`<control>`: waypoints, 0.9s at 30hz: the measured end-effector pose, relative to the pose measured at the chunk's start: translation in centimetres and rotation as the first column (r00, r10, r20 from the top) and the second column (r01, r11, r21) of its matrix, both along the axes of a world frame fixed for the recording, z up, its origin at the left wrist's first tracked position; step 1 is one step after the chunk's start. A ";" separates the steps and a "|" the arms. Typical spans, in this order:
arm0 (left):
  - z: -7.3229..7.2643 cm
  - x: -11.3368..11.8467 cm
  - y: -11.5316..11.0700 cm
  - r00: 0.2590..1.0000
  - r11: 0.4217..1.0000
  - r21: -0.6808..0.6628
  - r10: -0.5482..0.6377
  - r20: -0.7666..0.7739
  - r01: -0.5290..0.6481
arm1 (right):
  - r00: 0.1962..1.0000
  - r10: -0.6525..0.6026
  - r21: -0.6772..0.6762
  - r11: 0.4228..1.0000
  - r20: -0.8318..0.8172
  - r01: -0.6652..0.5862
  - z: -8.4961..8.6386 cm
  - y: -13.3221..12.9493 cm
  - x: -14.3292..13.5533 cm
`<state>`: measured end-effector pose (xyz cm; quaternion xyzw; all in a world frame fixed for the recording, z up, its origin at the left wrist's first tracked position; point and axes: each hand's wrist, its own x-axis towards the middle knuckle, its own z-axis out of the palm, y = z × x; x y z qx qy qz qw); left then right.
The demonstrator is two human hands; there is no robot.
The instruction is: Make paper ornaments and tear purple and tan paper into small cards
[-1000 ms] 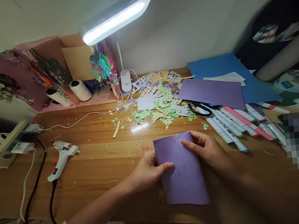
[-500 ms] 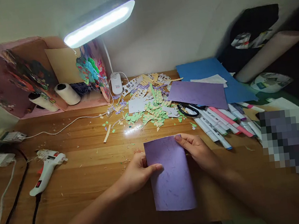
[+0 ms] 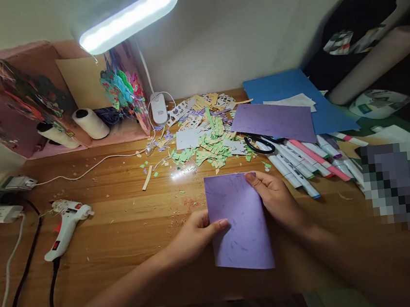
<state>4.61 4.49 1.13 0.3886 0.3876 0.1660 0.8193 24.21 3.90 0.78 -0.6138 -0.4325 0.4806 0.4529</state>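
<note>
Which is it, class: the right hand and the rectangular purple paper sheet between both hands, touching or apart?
Touching. The head view shows the right hand gripping the purple paper sheet, thumb over its top right corner.

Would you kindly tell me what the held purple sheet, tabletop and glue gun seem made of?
The held purple sheet looks like matte paper or thin card, gently curved. The tabletop seems wood or wood-look laminate, semi-glossy, showing grain and shine. The glue gun is probably plastic, with a smooth, moulded-looking body.
</note>
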 end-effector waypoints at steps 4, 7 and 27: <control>0.0 -0.2 0.9 0.997 0.994 0.092 0.062 -0.055 -0.057 | 0.968 0.221 -0.062 0.971 -0.117 -0.230 0.2 0.5 0.7; 0.1 -0.2 1.2 0.996 0.992 0.105 0.076 -0.056 -0.070 | 0.954 0.275 -0.092 0.954 -0.120 -0.286 0.1 0.7 1.0; 0.7 -0.7 0.9 0.996 0.973 0.229 0.031 -0.083 -0.011 | 0.986 0.139 -0.127 0.981 -0.091 -0.150 0.3 0.5 0.8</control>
